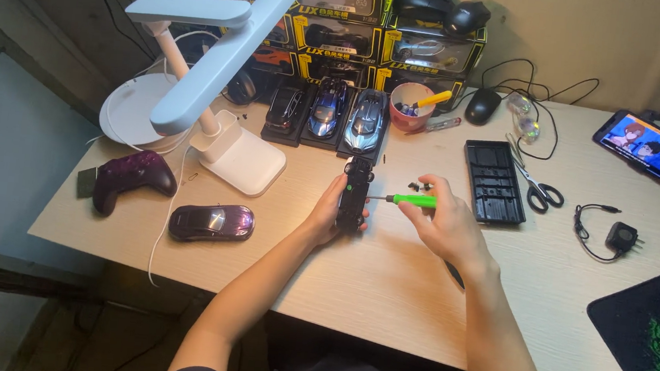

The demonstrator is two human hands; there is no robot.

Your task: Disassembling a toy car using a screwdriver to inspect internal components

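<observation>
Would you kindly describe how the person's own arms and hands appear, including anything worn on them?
Both forearms are bare down to the wrists, with no sleeves over them. The left hand and right hand wear no gloves, and no rings, watch or bracelet can be seen. Dark fabric shows only near the left upper arm at the bottom edge.

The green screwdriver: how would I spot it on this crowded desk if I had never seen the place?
Start at the white desk lamp and move right to the middle of the wooden desk. There the left hand grips a black toy car chassis, and the right hand points the screwdriver at its side. Its bright green handle is the only such green there.
</observation>
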